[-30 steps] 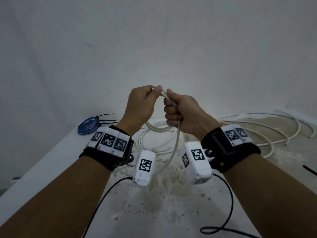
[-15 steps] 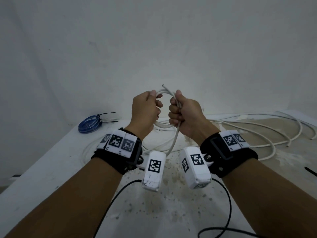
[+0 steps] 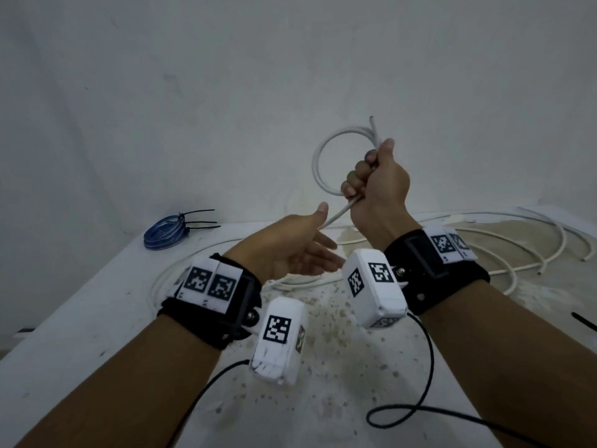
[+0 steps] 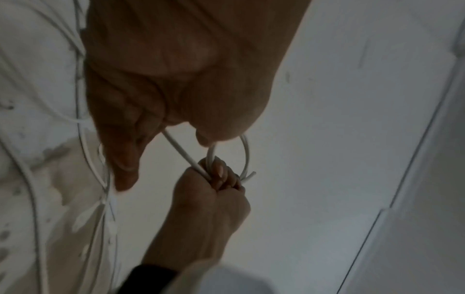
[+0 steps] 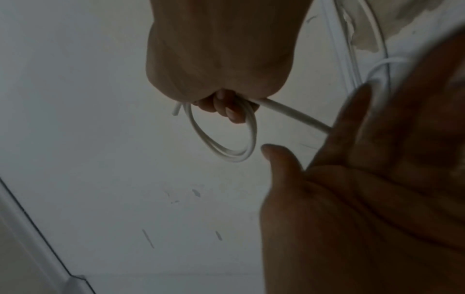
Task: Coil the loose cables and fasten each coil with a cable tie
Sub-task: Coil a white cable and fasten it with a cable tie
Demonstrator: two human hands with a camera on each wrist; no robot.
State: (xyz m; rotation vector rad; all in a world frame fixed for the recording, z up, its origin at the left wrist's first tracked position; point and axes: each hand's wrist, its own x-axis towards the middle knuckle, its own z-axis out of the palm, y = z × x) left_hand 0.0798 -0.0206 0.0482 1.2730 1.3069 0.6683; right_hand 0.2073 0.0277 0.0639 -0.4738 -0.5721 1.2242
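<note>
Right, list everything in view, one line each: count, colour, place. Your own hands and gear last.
white cable: one, white; small coil held up in the right fist, the rest sprawled loose over the table
blue coil: one, blue; far left of table, bound with black cable ties
table: one, white, stained; below the hands
black lead: one, black; near table edge
wall: grey-white; behind
left hand: open, below the coil
right hand: grips the coil
wrist cameras: two, white, on black straps
</note>
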